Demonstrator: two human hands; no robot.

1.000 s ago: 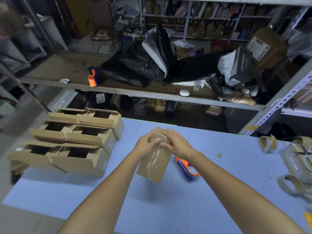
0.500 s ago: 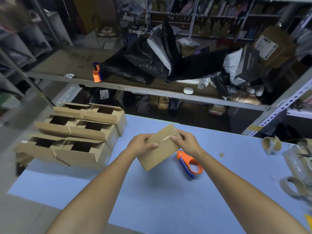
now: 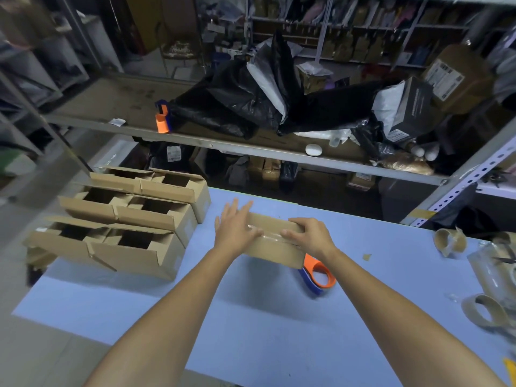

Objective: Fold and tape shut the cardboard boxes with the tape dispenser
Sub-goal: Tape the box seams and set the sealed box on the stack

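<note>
Mid-frame over the bench [image 3: 251,317], L hand [image 3: 234,230] lay flat, fingers straight, on the box [image 3: 275,248] & R hand [image 3: 310,237] gripped its right end, fingers curled; best to rub the tape seam firmly end-to-end.

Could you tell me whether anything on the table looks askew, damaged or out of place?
The nearest open box in the left stack juts off the blue table, with a flap bent down. At the right, one empty tape core looks squashed, and a cardboard scrap lies loose. The taped box looks fine.
</note>
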